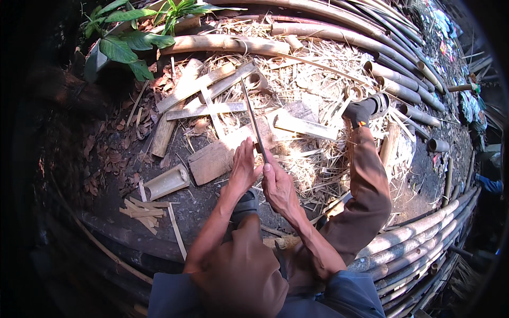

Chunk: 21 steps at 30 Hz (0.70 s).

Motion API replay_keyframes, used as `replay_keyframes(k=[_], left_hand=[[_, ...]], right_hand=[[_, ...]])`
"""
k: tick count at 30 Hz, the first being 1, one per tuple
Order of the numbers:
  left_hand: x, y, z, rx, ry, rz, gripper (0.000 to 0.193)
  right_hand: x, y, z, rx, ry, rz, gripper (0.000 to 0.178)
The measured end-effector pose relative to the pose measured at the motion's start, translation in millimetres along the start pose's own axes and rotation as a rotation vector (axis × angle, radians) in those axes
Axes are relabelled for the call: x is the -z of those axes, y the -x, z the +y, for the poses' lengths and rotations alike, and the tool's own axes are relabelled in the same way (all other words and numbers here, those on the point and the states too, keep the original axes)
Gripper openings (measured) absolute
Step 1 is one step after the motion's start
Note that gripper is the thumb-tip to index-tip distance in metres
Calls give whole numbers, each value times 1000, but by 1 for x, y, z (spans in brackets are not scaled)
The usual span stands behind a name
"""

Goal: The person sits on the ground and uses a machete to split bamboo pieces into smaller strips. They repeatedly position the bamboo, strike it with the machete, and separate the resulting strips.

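A long, narrow-bladed knife (252,111) points up and away in front of me, its tip close to the split bamboo pieces. My right hand (279,186) is closed around its lower end, thumb on top; the handle is mostly hidden by the fingers. Just to the left, my left hand (243,168) has its fingers stretched out and its palm turned toward the blade's base. Its fingertips are near or touching the knife; I cannot tell which. Under the blade lies a wooden block (214,159), with a pale split bamboo piece (305,126) to its right.
Split bamboo lengths (207,85) cross each other beyond the block. A half bamboo tube (167,183) and several short strips (144,213) lie at left. Bamboo poles (339,34) are stacked at the far side, more poles (413,233) at near right. Shavings (310,177) cover the ground.
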<state>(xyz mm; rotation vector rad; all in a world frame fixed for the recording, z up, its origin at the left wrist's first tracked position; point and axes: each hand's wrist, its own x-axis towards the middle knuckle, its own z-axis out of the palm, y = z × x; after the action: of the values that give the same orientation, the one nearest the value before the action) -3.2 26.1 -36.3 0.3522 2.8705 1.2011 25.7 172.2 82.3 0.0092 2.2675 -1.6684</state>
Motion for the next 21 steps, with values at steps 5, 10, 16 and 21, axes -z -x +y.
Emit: replay_keyframes(k=[5, 10, 16, 21], left_hand=[[21, 23, 22, 294, 266, -44, 76], [32, 60, 14, 391, 138, 25, 54], [23, 58, 11, 325, 218, 22, 43], [16, 30, 27, 349, 308, -27, 38]], right_hand=[[22, 7, -40, 42, -91, 7, 46], [2, -18, -1, -26, -19, -8, 49], [28, -5, -52, -7, -68, -57, 54], [22, -30, 35, 48, 218, 64, 59]])
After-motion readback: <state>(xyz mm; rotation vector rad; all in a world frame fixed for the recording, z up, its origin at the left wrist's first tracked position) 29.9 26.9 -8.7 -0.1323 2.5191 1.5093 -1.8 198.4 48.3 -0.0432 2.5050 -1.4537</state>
